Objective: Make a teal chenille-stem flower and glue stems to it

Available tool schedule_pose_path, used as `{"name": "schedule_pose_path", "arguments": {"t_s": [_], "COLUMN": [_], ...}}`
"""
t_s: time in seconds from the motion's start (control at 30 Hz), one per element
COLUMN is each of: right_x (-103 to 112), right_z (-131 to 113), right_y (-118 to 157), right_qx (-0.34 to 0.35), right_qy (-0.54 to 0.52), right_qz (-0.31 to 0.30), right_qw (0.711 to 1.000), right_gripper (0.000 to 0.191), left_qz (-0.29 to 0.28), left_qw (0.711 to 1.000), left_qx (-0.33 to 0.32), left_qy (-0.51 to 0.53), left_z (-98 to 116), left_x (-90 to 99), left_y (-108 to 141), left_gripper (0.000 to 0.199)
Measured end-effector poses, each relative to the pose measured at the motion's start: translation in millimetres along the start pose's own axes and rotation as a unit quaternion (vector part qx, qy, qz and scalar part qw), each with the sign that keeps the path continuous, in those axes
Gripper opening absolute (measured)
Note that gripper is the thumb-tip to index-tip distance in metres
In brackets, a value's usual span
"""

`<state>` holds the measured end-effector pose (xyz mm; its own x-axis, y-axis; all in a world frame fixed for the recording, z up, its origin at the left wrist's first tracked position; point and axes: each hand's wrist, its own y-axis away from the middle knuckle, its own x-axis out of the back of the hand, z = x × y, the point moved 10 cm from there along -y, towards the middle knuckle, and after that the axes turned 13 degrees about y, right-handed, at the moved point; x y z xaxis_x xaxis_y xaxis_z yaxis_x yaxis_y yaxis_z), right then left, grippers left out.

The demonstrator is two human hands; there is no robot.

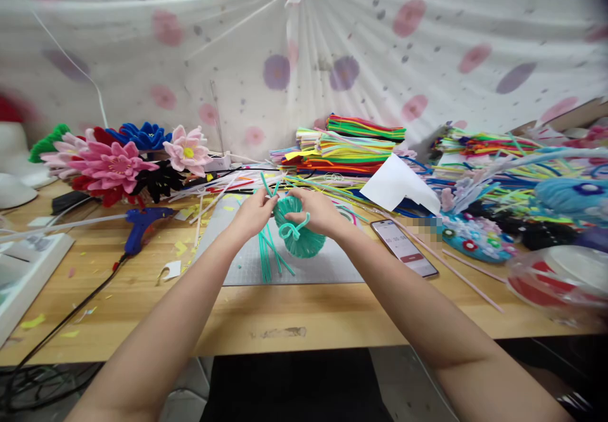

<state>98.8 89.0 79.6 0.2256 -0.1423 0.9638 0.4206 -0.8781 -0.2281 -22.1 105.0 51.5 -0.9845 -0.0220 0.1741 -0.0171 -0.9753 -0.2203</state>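
Over the grey cutting mat (342, 274), a rounded teal pipe-cleaner piece (306, 244) with a small bow on its front is held up between both hands. My right hand (317, 211) wraps round its upper right side, thumb near the bow. At its upper left edge, my left hand (254, 213) has thumb and fingers pinched together; the exact grip point is partly hidden. Several loose teal pipe cleaners (266, 260) lie on the mat below my left hand, and a few teal ends stick up behind its fingers.
A blue glue gun (142, 227) with a black cord lies left, near fuzzy flowers (116, 165). Bundles of coloured pipe cleaners (351, 146) are stacked behind the mat. To the right are a phone (403, 248), white paper (399, 184) and a red-and-white roll (555, 279).
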Motion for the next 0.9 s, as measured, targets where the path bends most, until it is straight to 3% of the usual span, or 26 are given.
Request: {"name": "schedule_pose_path", "arguments": {"t_s": [0.17, 0.3, 0.47, 0.57, 0.63, 0.73, 0.83, 0.9], "right_x": [6.1, 7.7, 1.5, 2.2, -0.6, -0.7, 11.8, 2.9], "right_z": [-3.3, 1.5, 4.6, 5.4, 2.5, -1.0, 23.2, 32.5], "right_y": [-0.8, 0.0, -3.4, -6.8, -7.3, -3.8, -6.5, -6.4], "right_qx": [0.01, -0.012, -0.019, -0.006, 0.03, 0.087, 0.04, -0.007], "right_qy": [0.02, 0.014, -0.062, -0.11, -0.178, -0.345, -0.417, -0.417], "right_qz": [0.016, 0.035, 0.023, 0.015, -0.03, -0.096, -0.007, -0.001], "right_qw": [1.0, 0.999, 0.998, 0.994, 0.983, 0.93, 0.908, 0.909], "right_gripper": [0.036, 0.036, 0.032, 0.035, 0.039, 0.038, 0.037, 0.044], "left_qz": [-0.03, -0.033, 0.012, 0.031, 0.048, 0.087, 0.076, 0.059], "left_qw": [0.99, 0.976, 0.941, 0.936, 0.946, 0.973, 0.979, 0.963], "left_qx": [-0.051, -0.048, -0.031, -0.012, -0.021, -0.112, -0.18, -0.173], "left_qy": [-0.126, -0.212, -0.338, -0.351, -0.319, -0.18, 0.053, 0.196], "left_z": [12.9, 22.4, 31.2, 25.7, 23.9, 37.5, 48.8, 48.4], "left_x": [-6.7, -12.7, -18.4, -19.9, -16.0, -1.9, 10.2, 13.2], "left_y": [4.4, 10.6, 16.6, 16.9, 15.8, 15.8, 17.3, 17.6], "left_gripper": [0.018, 0.018, 0.025, 0.029, 0.028, 0.025, 0.027, 0.027]}}
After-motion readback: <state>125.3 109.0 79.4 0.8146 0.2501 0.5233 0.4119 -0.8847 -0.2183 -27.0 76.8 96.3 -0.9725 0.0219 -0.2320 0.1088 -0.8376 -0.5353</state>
